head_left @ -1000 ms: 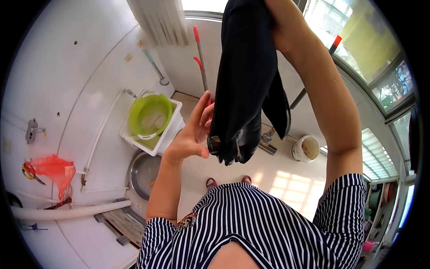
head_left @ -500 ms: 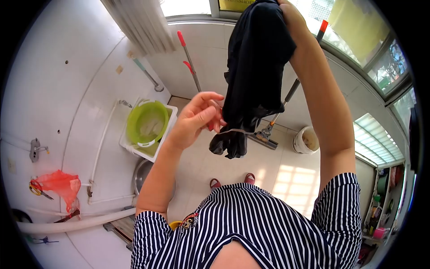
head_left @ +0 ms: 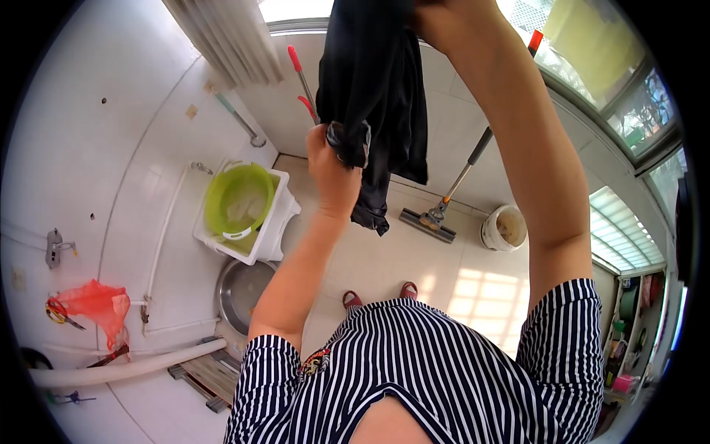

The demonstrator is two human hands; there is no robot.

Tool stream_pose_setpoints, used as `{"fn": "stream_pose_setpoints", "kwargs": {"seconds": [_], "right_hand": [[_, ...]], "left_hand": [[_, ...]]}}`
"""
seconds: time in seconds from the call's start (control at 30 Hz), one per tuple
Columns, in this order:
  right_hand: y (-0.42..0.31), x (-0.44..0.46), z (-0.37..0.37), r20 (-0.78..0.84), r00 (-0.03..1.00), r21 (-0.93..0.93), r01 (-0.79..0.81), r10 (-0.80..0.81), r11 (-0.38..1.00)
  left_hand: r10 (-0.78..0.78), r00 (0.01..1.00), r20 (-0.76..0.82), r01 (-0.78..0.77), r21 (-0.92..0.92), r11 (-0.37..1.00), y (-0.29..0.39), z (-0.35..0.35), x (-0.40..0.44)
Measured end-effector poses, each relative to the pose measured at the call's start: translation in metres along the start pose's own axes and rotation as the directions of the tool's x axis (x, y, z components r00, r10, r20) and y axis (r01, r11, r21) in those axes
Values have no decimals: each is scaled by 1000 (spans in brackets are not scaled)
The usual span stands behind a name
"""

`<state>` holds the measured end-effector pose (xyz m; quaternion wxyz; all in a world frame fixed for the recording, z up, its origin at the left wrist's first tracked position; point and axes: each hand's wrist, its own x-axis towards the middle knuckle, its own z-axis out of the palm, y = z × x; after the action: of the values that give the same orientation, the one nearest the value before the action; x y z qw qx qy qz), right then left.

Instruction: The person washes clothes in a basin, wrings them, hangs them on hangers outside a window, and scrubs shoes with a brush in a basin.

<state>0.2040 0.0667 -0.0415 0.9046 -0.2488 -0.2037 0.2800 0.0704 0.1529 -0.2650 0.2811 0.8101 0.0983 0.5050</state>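
Note:
A black garment (head_left: 377,96) hangs in front of me near the window wall; its exact kind cannot be made out. Up high, my right hand (head_left: 450,26) is closed at the garment's upper right side, its fingertips partly hidden by the cloth. My left hand (head_left: 333,166) is lower down on the left, with its fingers wrapped round a bunched part of the cloth that shows a greyish edge. Below that hand, a loose dark end dangles over the floor.
A green basin (head_left: 240,196) sits in a white sink (head_left: 274,229) on the left, above a metal bowl (head_left: 248,296). A squeegee mop (head_left: 436,218) leans by the far wall beside a white bucket (head_left: 504,228). A red plastic bag (head_left: 100,307) hangs on the left wall.
My left hand has moved up and closed on the cloth; earlier its fingers were looser beside the lower end. The garment and my right hand have shifted left and upward.

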Motion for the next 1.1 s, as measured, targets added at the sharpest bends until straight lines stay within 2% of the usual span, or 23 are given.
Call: {"fn": "stream_pose_setpoints", "kwargs": {"seconds": [0.07, 0.1, 0.17, 0.2, 0.23, 0.27, 0.3, 0.33, 0.37, 0.4, 0.43, 0.5, 0.53, 0.57, 0.6, 0.63, 0.7, 0.77, 0.83, 0.93, 1.0, 1.03, 1.1], "right_hand": [[-8, 4, -6, 7, 1000, -36, 21, -21, 999], [-15, 7, -10, 14, 999, -72, 43, -42, 997], [-33, 24, -40, 17, 998, -89, -56, 58, 994], [-39, 28, -54, 7, 998, -237, -59, 63, 970], [-39, 33, -68, -2, 998, -379, -63, 67, 923], [-31, 28, -72, 31, 993, -432, -88, 113, 897], [-22, 37, -90, -80, 964, -485, -260, 254, 835], [-7, 38, -105, -150, 969, -875, -222, 195, 431], [8, 38, -119, -173, 979, -980, -160, 108, -118], [19, 42, -130, -236, 956, -898, -146, 176, -415], [27, 60, -162, -142, 931, -731, 131, 337, -670], [36, 23, -151, 0, 992, -700, 91, 127, -708], [42, 17, -155, 173, 985, -701, 121, -2, -703], [45, 6, -152, 166, 986, -707, 123, 5, -696], [49, -7, -142, 79, 997, -917, 69, -9, -392], [53, -21, -134, -8, 1000, -999, -8, 6, -36], [77, -53, -138, -105, 880, -946, -232, 464, 227], [106, -88, -139, 4, 797, -994, 71, 604, -88], [156, -117, -174, 20, 721, -993, 98, 693, -73], [224, -152, -207, 53, 658, -996, 91, 751, -9], [258, -169, -199, 188, 724, -955, -24, 664, 296], [275, -177, -200, 193, 717, -953, -25, 669, 302], [301, -187, -195, 208, 594, -767, -394, 777, 506]], "left_hand": [[34, 992, 122, -5, -230, 973, 0, -20, 12], [33, 992, 123, -4, -230, 973, 6, -38, 19], [171, 843, 510, 14, -338, 941, 14, -76, 32], [169, 841, 514, 16, -335, 942, 17, -92, 33], [-43, 824, 565, 307, -380, 872, 20, -107, 33], [-243, 744, 622, 569, -399, 719, 21, -123, 35], [-369, 612, 700, 788, -500, 359, 17, -128, 54], [-381, 632, 674, 774, -575, 265, 38, -127, 68], [-396, 650, 649, 746, -644, 170, 55, -125, 78], [-404, 649, 644, 746, -642, 176, 50, -120, 86], [-485, 598, 638, 775, -615, 146, 43, -114, 96], [-569, 544, 616, 796, -594, 118, 34, -108, 105], [-618, 503, 605, 809, -582, 89, 32, -105, 106], [-663, 453, 596, 824, -565, 55, 31, -103, 104], [-691, 428, 583, 830, -556, 44, 36, -102, 105], [-694, 424, 582, 833, -551, 47, 39, -101, 104], [-679, 450, 580, 817, -575, 51, 46, -103, 100], [-696, 431, 573, 823, -567, 43, 54, -109, 97], [-718, 410, 563, 829, -559, 35, 63, -121, 96], [-629, 491, 602, 780, -626, 9, 79, -148, 98], [-636, 544, 547, 738, -673, 52, 88, -170, 100], [-654, 582, 484, 701, -706, 101, 95, -180, 99], [-690, 654, 310, 633, -724, 275, 97, -202, 99]]}}
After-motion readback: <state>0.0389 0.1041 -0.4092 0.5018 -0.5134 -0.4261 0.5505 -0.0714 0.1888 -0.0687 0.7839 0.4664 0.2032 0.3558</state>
